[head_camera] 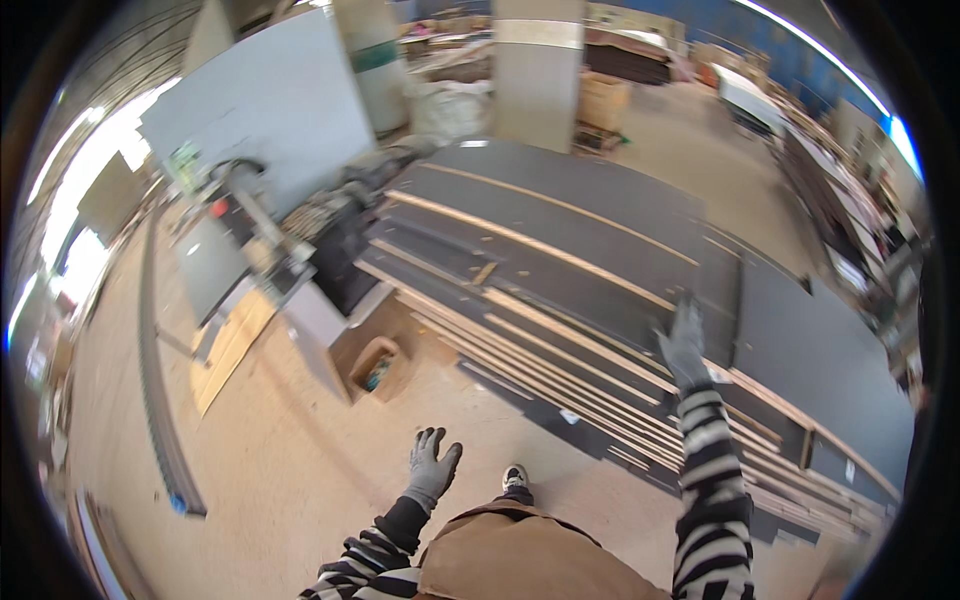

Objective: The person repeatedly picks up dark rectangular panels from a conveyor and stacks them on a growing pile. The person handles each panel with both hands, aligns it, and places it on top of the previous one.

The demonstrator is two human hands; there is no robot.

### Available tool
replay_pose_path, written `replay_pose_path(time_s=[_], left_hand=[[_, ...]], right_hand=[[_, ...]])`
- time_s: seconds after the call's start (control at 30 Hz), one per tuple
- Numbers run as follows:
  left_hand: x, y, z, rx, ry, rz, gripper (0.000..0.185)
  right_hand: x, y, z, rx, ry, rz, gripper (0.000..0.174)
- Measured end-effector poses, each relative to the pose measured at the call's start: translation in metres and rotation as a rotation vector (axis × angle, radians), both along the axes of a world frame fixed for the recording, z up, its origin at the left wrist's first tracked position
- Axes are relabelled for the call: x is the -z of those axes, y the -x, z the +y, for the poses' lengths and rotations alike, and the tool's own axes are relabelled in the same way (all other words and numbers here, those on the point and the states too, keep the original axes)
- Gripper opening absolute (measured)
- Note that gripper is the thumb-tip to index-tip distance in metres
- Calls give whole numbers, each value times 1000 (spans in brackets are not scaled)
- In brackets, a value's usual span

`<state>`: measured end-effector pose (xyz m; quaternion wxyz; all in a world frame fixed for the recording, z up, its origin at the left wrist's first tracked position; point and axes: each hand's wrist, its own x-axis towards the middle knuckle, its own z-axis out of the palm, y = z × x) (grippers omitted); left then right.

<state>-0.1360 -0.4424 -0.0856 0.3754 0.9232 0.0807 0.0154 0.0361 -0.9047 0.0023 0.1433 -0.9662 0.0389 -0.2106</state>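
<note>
Both my hands wear grey work gloves with dark fingertips. My right hand point(683, 341) reaches out over a stack of dark-faced boards point(540, 247), its fingers apart and blurred by motion. Whether it touches the boards, I cannot tell. Pale raw edges run in several lines along the stack's near side, and one light edge strip point(525, 244) crosses the upper layers. Low in front of me, my left hand point(433, 469) hangs above the bare floor with spread fingers and nothing in it.
Left of the stack are a small open carton point(377, 369) with bits inside and a machine stand point(259, 225). A large pale panel point(262, 105) leans behind. A long dark profile strip point(157, 360) lies on the floor. Beyond the stack rises a square column point(538, 82).
</note>
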Motion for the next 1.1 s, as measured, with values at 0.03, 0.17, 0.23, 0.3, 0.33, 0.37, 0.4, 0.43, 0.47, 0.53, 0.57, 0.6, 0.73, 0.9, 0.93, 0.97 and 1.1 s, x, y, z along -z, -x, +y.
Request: replay_pose_path(time_s=[0.03,0.17,0.23,0.3,0.33,0.37,0.4,0.43,0.47,0.53,0.57,0.6,0.73,0.9,0.93,0.97,1.1], left_hand=[[-5,9,9,-51,-30,85,58],[-25,32,43,-206,94,126,61],[-31,33,58,-284,165,110,65],[-33,34,77,-347,250,83,73],[-33,33,90,-348,293,9,77],[-32,32,105,-396,347,-9,77],[-32,27,121,-432,400,-64,78],[-31,23,138,-469,457,-106,78],[-32,20,157,-510,567,-113,81],[-38,11,198,-566,589,-215,81],[-44,6,220,-623,632,-199,81],[-50,5,244,-594,647,-260,83],[-67,-21,336,-751,636,-306,84],[-70,-58,433,-783,737,-335,81],[-70,-65,443,-745,915,-396,74],[-69,-69,450,-699,1118,-434,68],[-62,-69,432,-503,758,-394,52]], right_hand=[[4,19,5,-72,2,-59,76],[16,88,41,24,-197,-138,69],[17,118,55,-82,-183,-304,66],[27,142,70,-13,-99,-296,66],[35,150,78,-17,-155,-269,67],[44,156,87,-23,-183,-245,68],[55,161,95,-26,-211,-221,69],[66,167,107,12,-226,-154,69],[78,172,121,63,-244,-75,69],[90,176,153,66,-366,32,70],[92,182,172,-57,-466,37,70],[95,184,197,-63,-525,72,70],[95,193,302,-102,-844,231,66],[93,206,398,-261,-1201,372,58],[90,209,409,-318,-1229,392,56],[88,212,419,-310,-1273,436,55],[74,223,447,-305,-1302,395,45]])
